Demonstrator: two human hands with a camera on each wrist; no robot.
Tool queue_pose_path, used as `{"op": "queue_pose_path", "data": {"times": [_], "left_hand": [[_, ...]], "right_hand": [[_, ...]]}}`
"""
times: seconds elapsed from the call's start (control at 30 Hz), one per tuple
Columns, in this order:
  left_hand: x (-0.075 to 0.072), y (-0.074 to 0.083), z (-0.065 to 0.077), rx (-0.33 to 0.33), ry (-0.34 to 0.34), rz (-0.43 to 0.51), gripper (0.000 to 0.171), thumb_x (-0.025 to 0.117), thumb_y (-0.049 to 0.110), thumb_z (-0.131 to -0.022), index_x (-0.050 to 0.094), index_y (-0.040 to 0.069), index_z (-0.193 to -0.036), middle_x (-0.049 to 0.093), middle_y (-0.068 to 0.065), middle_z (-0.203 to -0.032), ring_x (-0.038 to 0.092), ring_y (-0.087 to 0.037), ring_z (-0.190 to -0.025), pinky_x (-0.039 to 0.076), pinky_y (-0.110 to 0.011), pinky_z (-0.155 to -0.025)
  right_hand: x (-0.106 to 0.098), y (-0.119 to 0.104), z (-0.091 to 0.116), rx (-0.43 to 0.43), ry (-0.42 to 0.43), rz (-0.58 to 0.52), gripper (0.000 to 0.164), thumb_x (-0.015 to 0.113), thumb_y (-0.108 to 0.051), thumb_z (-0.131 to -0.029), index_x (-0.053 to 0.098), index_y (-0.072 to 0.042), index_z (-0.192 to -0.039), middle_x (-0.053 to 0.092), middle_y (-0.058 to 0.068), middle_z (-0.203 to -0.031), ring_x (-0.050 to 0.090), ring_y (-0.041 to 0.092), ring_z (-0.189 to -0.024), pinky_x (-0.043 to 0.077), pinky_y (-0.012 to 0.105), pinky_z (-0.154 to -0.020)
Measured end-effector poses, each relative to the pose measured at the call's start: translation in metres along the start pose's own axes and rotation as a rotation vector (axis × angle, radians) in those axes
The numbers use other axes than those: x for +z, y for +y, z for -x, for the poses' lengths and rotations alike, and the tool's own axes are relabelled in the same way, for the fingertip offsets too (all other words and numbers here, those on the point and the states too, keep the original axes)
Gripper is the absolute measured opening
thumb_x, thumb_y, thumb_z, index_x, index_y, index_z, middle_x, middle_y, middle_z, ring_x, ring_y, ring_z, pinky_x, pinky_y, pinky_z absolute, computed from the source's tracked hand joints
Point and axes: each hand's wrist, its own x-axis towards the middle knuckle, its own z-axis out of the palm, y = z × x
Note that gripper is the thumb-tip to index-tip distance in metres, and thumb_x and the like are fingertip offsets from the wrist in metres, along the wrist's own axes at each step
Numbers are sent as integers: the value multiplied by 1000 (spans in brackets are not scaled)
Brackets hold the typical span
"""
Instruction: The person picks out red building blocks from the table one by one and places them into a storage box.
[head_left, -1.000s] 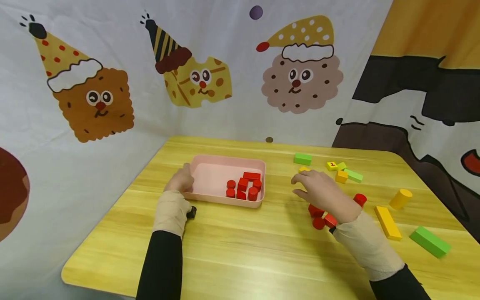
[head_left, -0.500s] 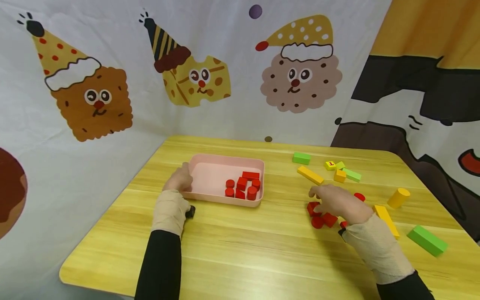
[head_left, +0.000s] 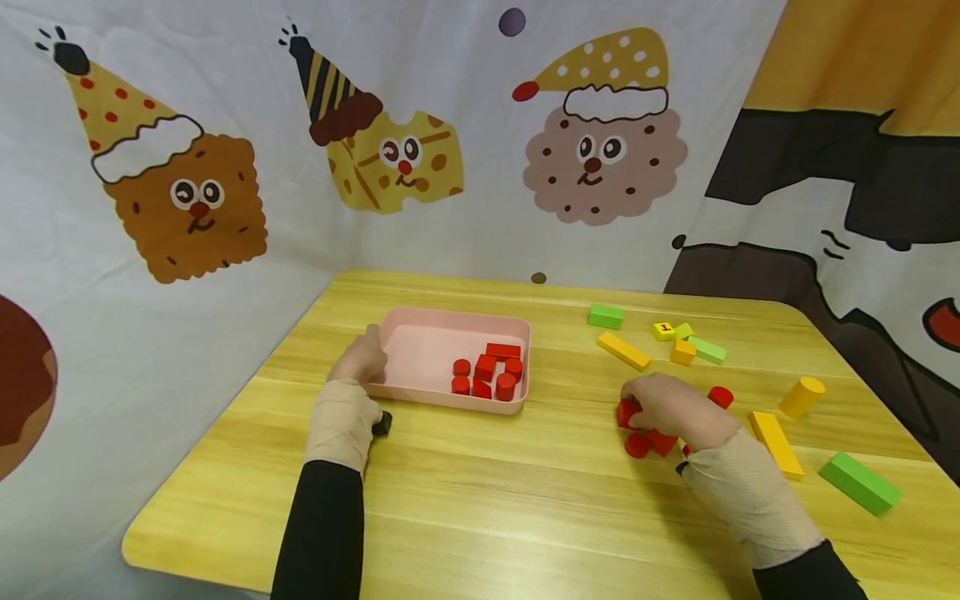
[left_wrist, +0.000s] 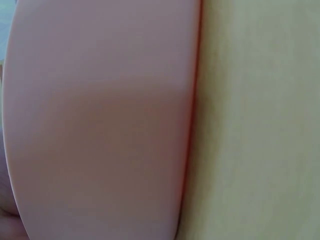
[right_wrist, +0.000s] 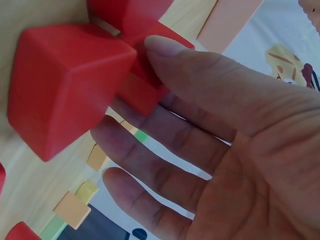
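In the head view, my left hand (head_left: 360, 358) grips the left side of the pink tray (head_left: 420, 398). The tray's outer wall (left_wrist: 105, 120) fills much of the left wrist view, with a sliver of hand at the left edge. Several red blocks (head_left: 485, 368) lie in the tray's right half. My right hand (head_left: 678, 408) pinches a red block (head_left: 627, 413) between thumb and fingers; the right wrist view shows the thumb over that block. Close beside it lie a red cylinder (head_left: 637, 446) and another red block (right_wrist: 75, 85). A red cylinder (head_left: 721, 397) stands behind the right hand.
Beyond the right hand lie a yellow bar (head_left: 624, 351), a green block (head_left: 605, 316), an orange cube (head_left: 683, 352) and small yellow and green pieces. Rightward are a yellow cylinder (head_left: 802, 397), a yellow bar (head_left: 777, 446) and a green block (head_left: 860, 483). A printed cloth (head_left: 480, 242) hangs behind the table.
My right hand has come down and nearer onto the red blocks, and its thumb and fingers have closed on one. The left hand and tray have stayed in place.
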Motion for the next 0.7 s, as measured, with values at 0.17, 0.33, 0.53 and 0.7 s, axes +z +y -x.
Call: {"op": "queue_pose_path", "data": {"times": [0.17,0.33,0.53,0.7], "left_hand": [[0,-2,-1,-1,0,9,58,37,-5,-100,20,-8,-155,51,-36,-131,57,-42,-105,46,-49,-97],[0,-2,-1,6,-8,16,58,37,-4,-100,19,-9,-155,52,-35,-128,57,-41,-102,47,-48,-94],[-2,-4,1,9,4,10,57,37,-5,-99,21,-9,-153,57,-34,-120,61,-38,-91,50,-45,-87],[-2,-5,2,18,3,12,58,38,-5,-97,22,-10,-153,57,-34,-120,61,-38,-91,50,-45,-86]], "right_hand": [[2,1,-1,-7,0,4,15,81,-9,-91,69,-6,-99,58,1,-81,53,21,-74,49,37,-70],[0,1,-1,11,4,6,16,82,-10,-90,69,-6,-100,58,1,-81,53,21,-73,49,37,-69],[-2,-3,-4,14,11,-13,23,79,-11,-92,71,-2,-112,58,-1,-79,53,19,-72,48,36,-69],[-8,-13,-4,5,32,-13,33,78,-11,-94,69,3,-122,62,-1,-79,54,18,-69,51,37,-70]]}}
